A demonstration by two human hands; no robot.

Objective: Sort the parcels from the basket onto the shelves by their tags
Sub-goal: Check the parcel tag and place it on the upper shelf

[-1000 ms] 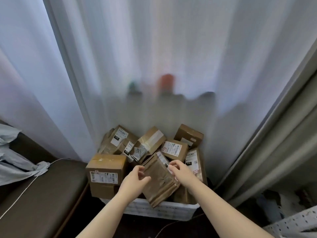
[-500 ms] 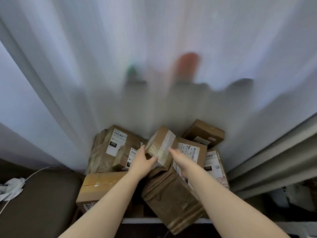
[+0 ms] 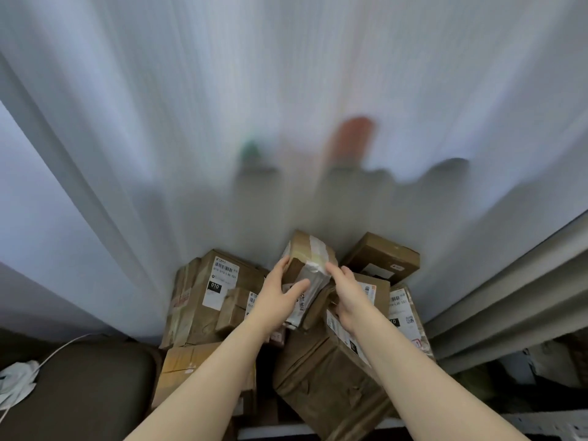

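White curtain (image 3: 191, 138) backdrop | taped parcel (image 3: 308, 261) tilted, long axis pointing away | left hand (image 3: 276, 299), right hand (image 3: 349, 296) curled round its sides

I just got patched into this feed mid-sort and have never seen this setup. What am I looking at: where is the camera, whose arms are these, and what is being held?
There is no machine here: a person works with bare hands. The one picture comes from a wide-angle camera worn on the person's head, looking forward and down, so both forearms reach in from the bottom. Below them lies a heap of brown cardboard parcels in a basket, whose white rim shows at the bottom edge. A large parcel on the left bears a tag reading 010. A pale curtain hangs behind. The left hand grips a small taped parcel at the top of the heap. The right hand is on its right side, but whether it grips or just steadies is unclear.
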